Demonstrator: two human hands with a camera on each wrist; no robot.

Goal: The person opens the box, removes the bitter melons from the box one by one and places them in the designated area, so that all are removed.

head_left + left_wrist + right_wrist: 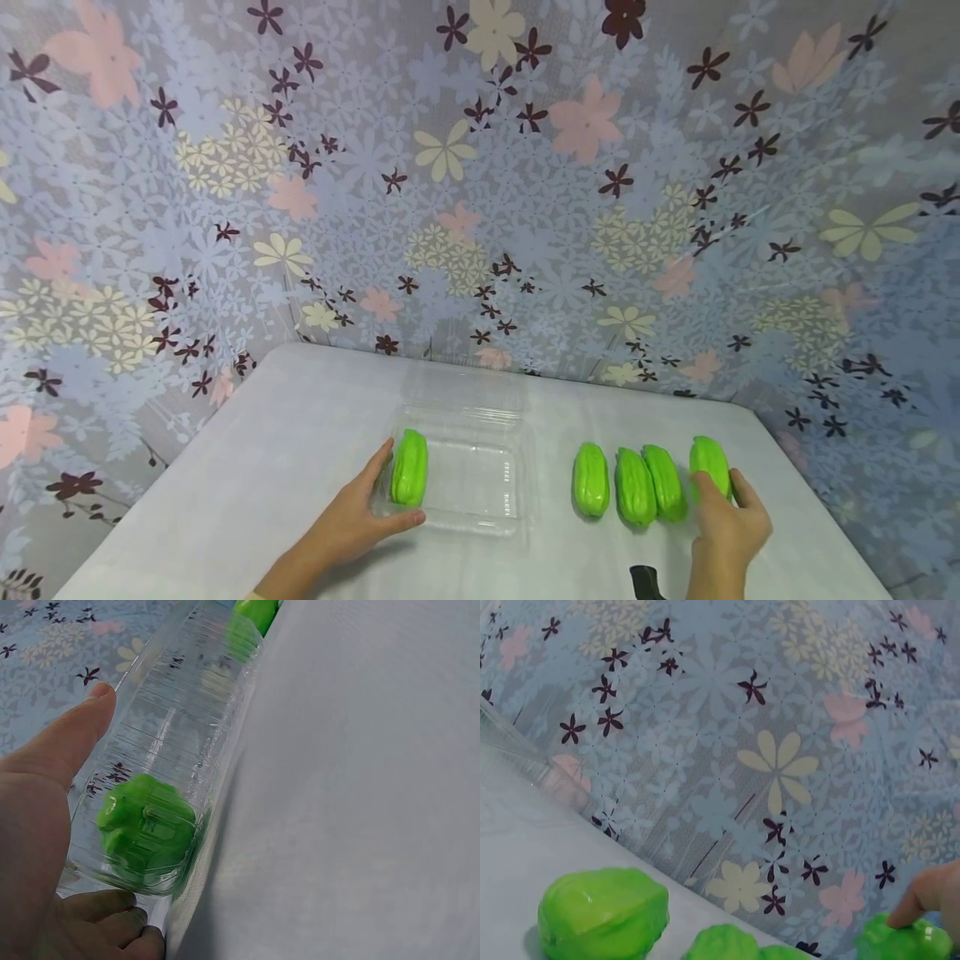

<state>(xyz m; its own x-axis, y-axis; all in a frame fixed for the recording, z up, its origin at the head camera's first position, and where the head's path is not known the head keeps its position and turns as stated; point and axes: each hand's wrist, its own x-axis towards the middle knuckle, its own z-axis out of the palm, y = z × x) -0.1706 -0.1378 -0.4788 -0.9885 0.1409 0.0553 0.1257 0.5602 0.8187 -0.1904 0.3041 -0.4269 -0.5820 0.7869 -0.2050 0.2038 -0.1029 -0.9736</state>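
An open clear plastic clamshell box [474,527] lies on the white table with one ridged, bright green gourd-like vegetable [409,468] along its left side. Around the box's front left corner, my left hand [352,512] spreads thumb and fingers, close against the wall. In the left wrist view, the vegetable's lobed end [146,829] shows through the plastic. My right hand [726,517] grips the rightmost green vegetable [709,463] between thumb and fingers. In the right wrist view, a finger [915,900] rests on it, the rest of that hand being out of frame.
Left of my right hand, three more green vegetables lie on the table: one apart [591,479] and a close pair [636,487]. The box's lid [465,390] is folded back toward the floral cloth [480,208] behind the table. A black object [645,582] shows at the bottom edge.
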